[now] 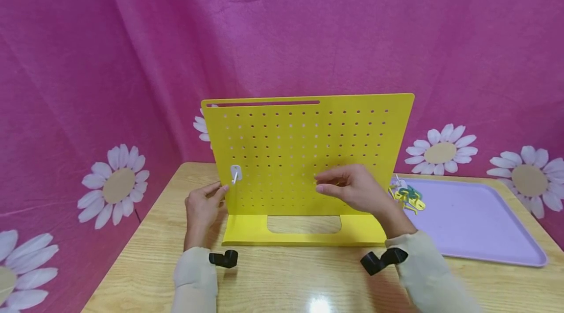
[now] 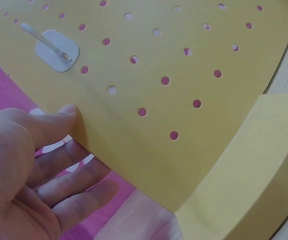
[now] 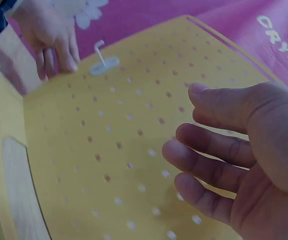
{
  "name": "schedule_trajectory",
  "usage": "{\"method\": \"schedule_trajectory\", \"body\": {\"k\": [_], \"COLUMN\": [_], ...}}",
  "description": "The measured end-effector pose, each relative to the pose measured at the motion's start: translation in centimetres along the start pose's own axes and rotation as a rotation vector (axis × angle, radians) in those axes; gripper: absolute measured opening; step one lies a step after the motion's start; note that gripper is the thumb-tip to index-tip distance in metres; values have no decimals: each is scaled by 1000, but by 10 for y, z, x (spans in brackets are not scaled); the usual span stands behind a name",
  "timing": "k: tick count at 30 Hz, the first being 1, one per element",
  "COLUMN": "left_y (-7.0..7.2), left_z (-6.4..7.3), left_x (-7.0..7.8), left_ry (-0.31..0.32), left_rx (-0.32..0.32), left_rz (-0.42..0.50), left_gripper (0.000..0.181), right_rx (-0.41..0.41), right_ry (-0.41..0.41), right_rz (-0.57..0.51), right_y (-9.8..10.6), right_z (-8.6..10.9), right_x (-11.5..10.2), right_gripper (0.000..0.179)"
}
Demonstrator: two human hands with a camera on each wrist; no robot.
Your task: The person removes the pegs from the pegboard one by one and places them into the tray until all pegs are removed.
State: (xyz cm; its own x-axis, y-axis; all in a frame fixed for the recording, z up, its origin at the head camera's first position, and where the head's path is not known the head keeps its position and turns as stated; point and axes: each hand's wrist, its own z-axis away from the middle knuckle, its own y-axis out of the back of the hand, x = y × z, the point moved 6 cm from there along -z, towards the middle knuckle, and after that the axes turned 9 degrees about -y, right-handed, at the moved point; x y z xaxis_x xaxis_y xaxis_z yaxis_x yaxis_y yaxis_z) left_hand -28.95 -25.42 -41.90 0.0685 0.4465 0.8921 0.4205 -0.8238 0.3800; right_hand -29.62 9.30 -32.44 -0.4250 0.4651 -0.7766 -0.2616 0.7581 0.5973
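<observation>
A yellow pegboard [image 1: 299, 156] stands upright on its yellow base, with rows of small round holes. One white hook [image 1: 236, 173] is mounted near its left edge; the left wrist view shows the hook's oval backing plate [image 2: 58, 51] flat on the board. At that same edge, below the hook, my left hand [image 1: 203, 210] holds the board, thumb in front and fingers behind. My right hand [image 1: 352, 185] is in front of the board's right half, holding nothing. In the right wrist view its fingers [image 3: 203, 160] are loosely bent and apart from the thumb.
A purple tray [image 1: 467, 220] lies right of the pegboard on the wooden table [image 1: 282, 278]. Several yellow, green and white hooks [image 1: 410, 197] are heaped at its left end. Behind hangs a pink cloth [image 1: 308, 24] with white flowers.
</observation>
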Motion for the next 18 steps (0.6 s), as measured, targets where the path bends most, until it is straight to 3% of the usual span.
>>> {"method": "schedule_trajectory", "body": {"k": [5, 18], "left_y": [0, 0], "left_z": [0, -1], "left_x": [1, -1], "left_ry": [0, -9], "left_rx": [8, -9], "left_rz": [11, 28], "left_gripper": [34, 35], "right_rx": [-49, -159], "right_ry": [41, 13], "right_rz": [-53, -203], "right_y": [-22, -72], "right_z": [-15, -43], "right_x": [-9, -24], "right_gripper": [26, 29]}}
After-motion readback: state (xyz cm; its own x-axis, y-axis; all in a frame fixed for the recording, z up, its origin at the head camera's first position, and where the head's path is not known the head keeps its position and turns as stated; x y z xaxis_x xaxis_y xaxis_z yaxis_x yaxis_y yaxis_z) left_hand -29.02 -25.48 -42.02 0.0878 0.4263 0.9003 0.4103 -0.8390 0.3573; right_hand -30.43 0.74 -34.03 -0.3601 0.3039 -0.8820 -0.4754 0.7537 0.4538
